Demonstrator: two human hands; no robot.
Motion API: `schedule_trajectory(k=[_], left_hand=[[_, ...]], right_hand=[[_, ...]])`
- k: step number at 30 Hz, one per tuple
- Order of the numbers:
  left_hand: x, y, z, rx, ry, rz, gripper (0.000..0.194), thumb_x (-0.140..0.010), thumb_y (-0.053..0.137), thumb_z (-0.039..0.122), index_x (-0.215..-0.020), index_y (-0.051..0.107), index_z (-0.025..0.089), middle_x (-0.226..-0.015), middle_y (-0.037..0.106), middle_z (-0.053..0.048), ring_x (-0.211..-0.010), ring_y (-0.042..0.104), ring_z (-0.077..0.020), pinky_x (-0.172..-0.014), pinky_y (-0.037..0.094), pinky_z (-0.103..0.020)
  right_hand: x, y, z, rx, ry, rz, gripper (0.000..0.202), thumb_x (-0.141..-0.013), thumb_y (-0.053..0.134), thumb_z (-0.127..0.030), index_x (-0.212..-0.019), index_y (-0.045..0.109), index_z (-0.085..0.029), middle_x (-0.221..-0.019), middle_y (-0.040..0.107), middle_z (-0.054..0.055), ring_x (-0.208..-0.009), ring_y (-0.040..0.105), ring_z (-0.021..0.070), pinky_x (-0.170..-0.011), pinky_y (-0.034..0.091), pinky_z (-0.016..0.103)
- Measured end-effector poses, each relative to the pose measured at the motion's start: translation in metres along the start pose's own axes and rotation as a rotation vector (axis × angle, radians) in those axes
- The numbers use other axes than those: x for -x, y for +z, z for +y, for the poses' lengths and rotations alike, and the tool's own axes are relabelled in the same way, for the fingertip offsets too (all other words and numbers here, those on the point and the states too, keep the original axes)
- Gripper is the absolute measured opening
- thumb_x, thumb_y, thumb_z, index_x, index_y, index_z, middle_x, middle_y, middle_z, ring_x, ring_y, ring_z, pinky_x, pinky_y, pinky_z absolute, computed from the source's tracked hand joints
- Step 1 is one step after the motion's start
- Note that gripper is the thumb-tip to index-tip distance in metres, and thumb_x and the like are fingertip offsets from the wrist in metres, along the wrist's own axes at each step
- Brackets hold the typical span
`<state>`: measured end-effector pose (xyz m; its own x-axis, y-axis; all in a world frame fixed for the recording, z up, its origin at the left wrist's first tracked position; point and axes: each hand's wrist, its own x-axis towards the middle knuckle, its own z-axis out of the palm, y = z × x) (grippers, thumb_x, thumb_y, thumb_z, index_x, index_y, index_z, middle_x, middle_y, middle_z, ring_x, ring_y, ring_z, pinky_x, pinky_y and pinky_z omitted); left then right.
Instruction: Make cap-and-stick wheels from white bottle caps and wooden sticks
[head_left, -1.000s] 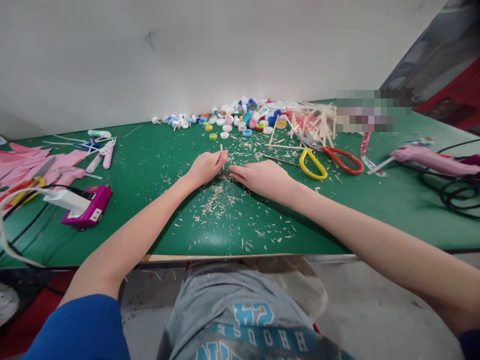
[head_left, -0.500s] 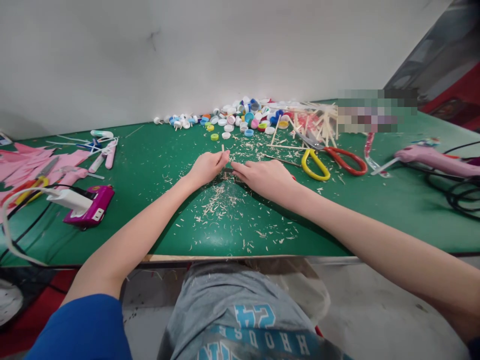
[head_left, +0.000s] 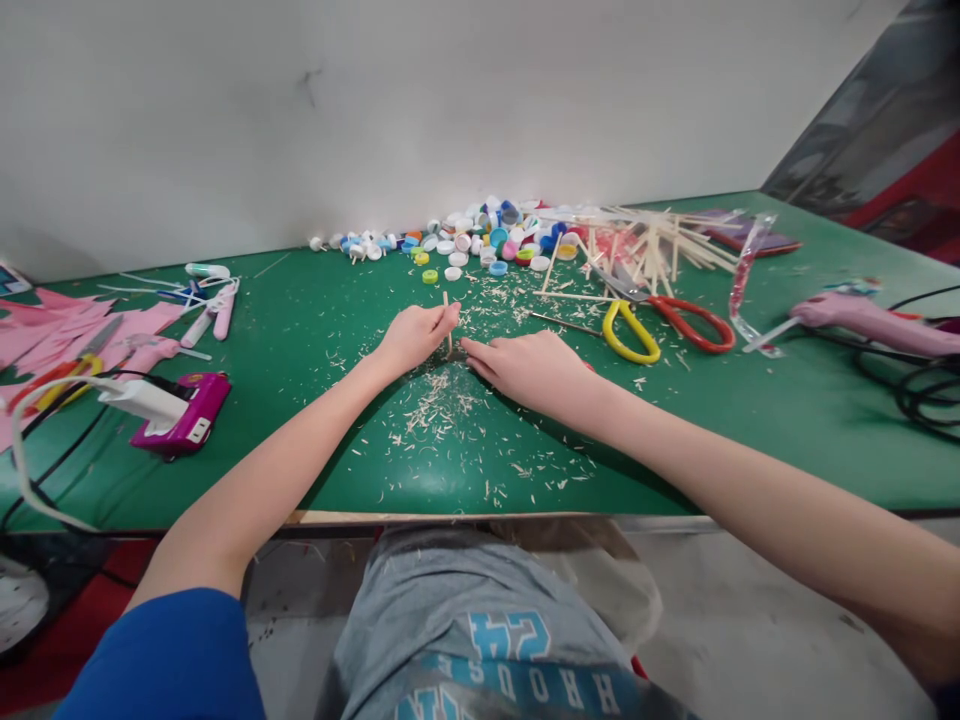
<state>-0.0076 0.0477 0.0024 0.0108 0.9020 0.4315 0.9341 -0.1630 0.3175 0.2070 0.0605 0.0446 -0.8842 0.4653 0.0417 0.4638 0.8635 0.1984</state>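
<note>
My left hand pinches a short pale wooden stick that stands nearly upright over the green table. Just to its right, my right hand lies low with its fingers closed over a tool that is mostly hidden; a small dark blade tip and a bit of red show at its edges. The fingertips of both hands are close together. Thin wood shavings are scattered under and around them.
Colourful bottle caps lie along the wall. Scissors, wooden sticks and a pink glue gun are to the right. Pink sheets, another pair of scissors and a magenta power adapter sit at the left.
My right hand and the blade tip have shifted slightly, and more of the stick's lower end shows. My left hand keeps its pinch.
</note>
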Motion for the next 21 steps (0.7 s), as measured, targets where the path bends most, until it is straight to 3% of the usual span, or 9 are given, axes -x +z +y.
schedule_trajectory(k=[13, 21], left_hand=[[-0.0004, 0.0015, -0.0014, 0.008, -0.005, -0.003, 0.061, -0.107, 0.026, 0.052, -0.066, 0.059, 0.020, -0.058, 0.060, -0.002, -0.052, 0.050, -0.0138, -0.056, 0.032, -0.030], [-0.0005, 0.0003, 0.0000, 0.009, -0.012, -0.008, 0.062, -0.106, 0.023, 0.054, -0.064, 0.055, 0.021, -0.056, 0.058, -0.002, -0.051, 0.048, -0.0138, -0.056, 0.031, -0.030]], right_hand=[[0.0006, 0.0041, 0.0027, 0.017, 0.064, 0.037, 0.054, -0.108, 0.021, -0.034, -0.159, 0.033, -0.024, -0.101, 0.071, 0.009, -0.072, 0.063, 0.0199, -0.057, 0.021, 0.033], [-0.0003, -0.0005, 0.0036, -0.007, 0.052, 0.011, 0.052, -0.106, 0.026, -0.032, -0.156, 0.038, -0.024, -0.098, 0.071, 0.009, -0.071, 0.062, 0.0204, -0.058, 0.025, 0.033]])
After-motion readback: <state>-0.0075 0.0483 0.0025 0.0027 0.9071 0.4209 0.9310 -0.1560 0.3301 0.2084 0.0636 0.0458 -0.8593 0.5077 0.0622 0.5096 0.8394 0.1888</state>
